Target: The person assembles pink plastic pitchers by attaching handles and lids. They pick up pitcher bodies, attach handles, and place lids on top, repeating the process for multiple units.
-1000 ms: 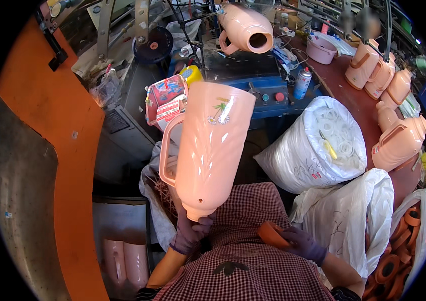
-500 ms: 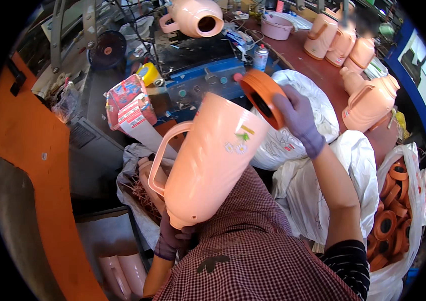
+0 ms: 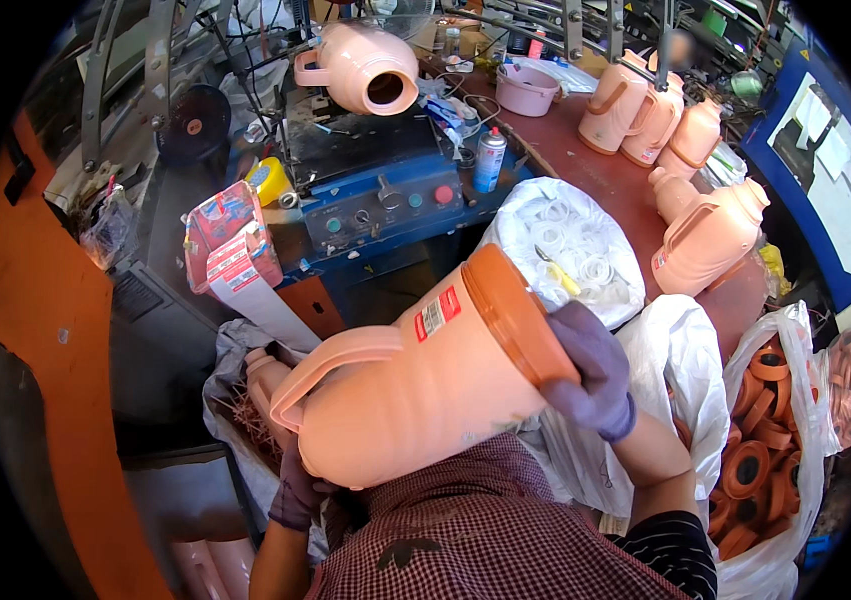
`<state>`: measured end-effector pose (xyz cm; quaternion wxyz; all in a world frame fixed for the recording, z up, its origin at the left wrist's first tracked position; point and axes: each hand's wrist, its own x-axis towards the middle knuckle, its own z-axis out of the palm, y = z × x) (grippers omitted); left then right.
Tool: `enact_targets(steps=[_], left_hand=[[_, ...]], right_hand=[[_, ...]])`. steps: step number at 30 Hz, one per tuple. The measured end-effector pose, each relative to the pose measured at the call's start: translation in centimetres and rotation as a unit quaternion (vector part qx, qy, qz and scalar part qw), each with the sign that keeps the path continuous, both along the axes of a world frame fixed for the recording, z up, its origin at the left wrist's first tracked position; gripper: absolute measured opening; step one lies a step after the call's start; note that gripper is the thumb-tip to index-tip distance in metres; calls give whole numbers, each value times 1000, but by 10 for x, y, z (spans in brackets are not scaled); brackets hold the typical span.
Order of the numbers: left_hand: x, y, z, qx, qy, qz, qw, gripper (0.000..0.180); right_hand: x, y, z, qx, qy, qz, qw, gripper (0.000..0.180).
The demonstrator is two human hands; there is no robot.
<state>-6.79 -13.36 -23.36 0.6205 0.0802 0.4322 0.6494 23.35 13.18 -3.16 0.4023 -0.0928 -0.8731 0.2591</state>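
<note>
A peach thermos jug casing [image 3: 395, 400] lies tilted across my lap, its handle up and to the left. At its wide right end sits an orange-brown base ring [image 3: 507, 312], flush against the rim. My right hand [image 3: 590, 372], gloved in purple, is closed round this ring, fingers on its outer face. Under the casing's narrow lower-left end, my gloved left hand [image 3: 297, 492] grips it; most of those fingers are hidden behind the casing. A red and white label shows near the ring.
A white bag of clear plastic rings [image 3: 600, 270] with yellow-handled snips [image 3: 560, 275] stands ahead. To the right is a sack of orange-brown rings [image 3: 745, 470]. Several jugs [image 3: 715, 235] stand on the red table [image 3: 585, 150]. Another casing [image 3: 360, 75] rests above the blue machine panel [image 3: 375, 212].
The base ring, held apart from the casing before, is now against its wide end. The casing has tipped over toward the right and rolled so its label shows. My right hand has come down.
</note>
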Motion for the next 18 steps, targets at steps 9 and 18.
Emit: enact_targets(steps=[9,18], left_hand=[[-9,45,-8,103,-56,-264,957,41],[-22,63,42,25,567,-28,823,53]], right_hand=[[29,-32,24,166,-19,110,980,62],[40,26,-157,-356,26,-302,884,38]])
